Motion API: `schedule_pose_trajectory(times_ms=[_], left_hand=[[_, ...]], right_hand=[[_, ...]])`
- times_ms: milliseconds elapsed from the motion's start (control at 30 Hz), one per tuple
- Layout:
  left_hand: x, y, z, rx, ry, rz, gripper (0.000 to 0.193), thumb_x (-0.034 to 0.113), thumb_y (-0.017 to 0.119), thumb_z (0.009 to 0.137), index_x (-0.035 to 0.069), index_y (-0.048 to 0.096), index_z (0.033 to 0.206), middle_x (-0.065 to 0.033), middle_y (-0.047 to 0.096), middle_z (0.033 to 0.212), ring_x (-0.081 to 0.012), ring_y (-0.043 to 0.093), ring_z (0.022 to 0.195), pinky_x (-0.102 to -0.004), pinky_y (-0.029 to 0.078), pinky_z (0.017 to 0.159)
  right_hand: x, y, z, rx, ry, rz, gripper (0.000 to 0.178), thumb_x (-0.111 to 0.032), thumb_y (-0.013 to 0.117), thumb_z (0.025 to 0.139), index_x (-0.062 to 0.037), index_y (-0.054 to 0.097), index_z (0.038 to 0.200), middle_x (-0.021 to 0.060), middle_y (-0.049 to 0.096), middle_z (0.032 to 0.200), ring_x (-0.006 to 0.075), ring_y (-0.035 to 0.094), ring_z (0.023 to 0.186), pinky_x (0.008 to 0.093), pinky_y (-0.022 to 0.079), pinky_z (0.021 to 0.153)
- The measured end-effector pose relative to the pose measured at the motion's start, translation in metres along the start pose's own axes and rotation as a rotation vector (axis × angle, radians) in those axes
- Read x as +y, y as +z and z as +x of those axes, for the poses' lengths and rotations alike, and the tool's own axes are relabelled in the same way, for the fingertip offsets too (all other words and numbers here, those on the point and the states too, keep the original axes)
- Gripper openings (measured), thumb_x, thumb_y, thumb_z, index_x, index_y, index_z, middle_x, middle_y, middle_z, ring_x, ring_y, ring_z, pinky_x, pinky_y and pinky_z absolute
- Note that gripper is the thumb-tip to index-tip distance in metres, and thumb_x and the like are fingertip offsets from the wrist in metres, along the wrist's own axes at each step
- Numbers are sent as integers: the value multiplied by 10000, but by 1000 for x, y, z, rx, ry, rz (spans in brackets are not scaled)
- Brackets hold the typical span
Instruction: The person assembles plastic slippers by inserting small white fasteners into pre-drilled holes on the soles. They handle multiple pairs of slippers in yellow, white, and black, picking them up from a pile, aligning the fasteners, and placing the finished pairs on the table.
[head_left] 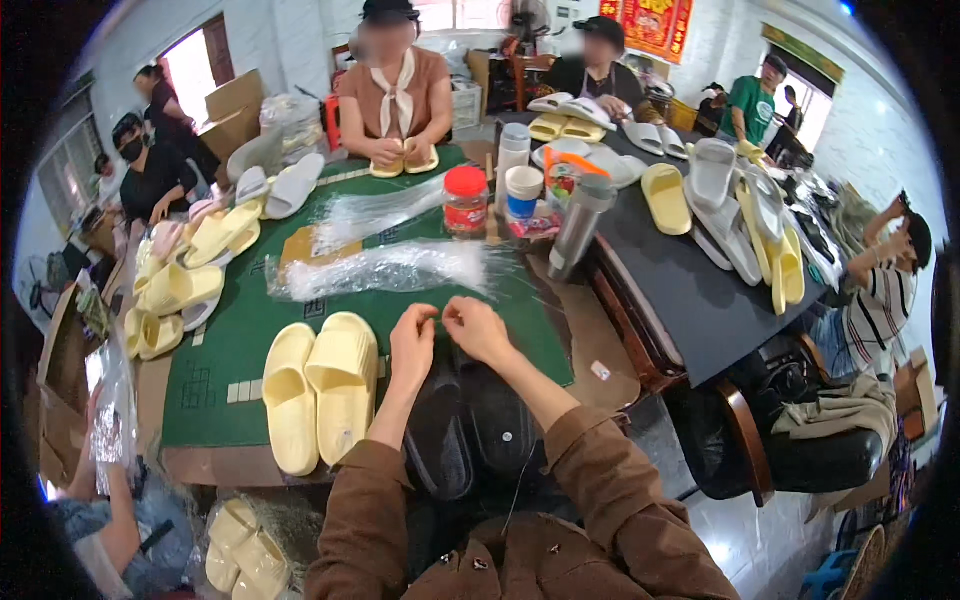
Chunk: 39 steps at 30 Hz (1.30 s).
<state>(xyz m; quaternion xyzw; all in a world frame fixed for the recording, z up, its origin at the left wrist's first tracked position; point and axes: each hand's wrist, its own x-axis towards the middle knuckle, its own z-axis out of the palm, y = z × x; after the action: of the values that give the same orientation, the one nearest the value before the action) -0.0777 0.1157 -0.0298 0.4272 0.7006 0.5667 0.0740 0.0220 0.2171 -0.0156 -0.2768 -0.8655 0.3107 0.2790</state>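
Observation:
Both my hands are raised close together above the near edge of the green table mat [235, 330], fingertips almost meeting. My left hand [412, 340] is closed in a pinch, and so is my right hand [475, 328]; whatever they hold is too small to make out. Below them, partly hidden by my forearms, lies a pair of black slippers [440, 445]. A thin strand [517, 488] hangs near the right slipper. Left of my hands stands a pair of pale yellow slippers [342, 385]. Just beyond my fingers lie bundles of clear plastic strands [400, 270].
A red-lidded jar [465, 205], a paper cup [522, 192] and a steel flask [582, 225] stand ahead right. Yellow slippers [180, 290] line the left edge. A black table [690, 290] on the right carries more slippers. A co-worker across handles yellow slippers [405, 160].

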Motion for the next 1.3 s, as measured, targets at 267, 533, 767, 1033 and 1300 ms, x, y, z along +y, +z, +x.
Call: schedule_pose_trajectory(times_ms=[267,533,767,1033,1300], left_hand=[[12,-2,12,-133,86,403,93,100,589,848,33,594,913,-164,643,904,-371,610,872,-448,476,733],[-4,0,9,-24,45,347,79,81,565,869,21,552,919,-192,628,821,-384,616,795,-453,471,680],[-10,0,7,-7,88,231,83,77,564,876,8,552,921,-181,617,785,-352,609,723,-424,459,649],[-7,0,4,36,187,267,80,69,591,839,-1,608,875,-148,544,840,-316,562,789,-397,443,708],[-9,2,4,108,195,346,58,54,590,817,14,623,844,-128,541,814,-318,558,781,-406,444,694]], right_hand=[[11,5,5,9,-19,75,124,-127,590,798,-40,609,885,165,650,864,365,634,816,434,510,697],[15,3,13,-26,14,138,135,-138,605,805,-19,625,864,179,664,842,330,654,811,412,507,702],[10,1,10,-54,8,159,156,-166,633,821,-32,644,900,137,680,850,300,663,806,391,508,705],[13,2,10,-31,-65,127,147,-158,629,809,-30,651,878,145,674,820,295,662,785,386,507,699],[12,-12,15,-99,-55,166,147,-145,620,799,-14,651,858,166,660,807,306,656,770,391,500,687]])
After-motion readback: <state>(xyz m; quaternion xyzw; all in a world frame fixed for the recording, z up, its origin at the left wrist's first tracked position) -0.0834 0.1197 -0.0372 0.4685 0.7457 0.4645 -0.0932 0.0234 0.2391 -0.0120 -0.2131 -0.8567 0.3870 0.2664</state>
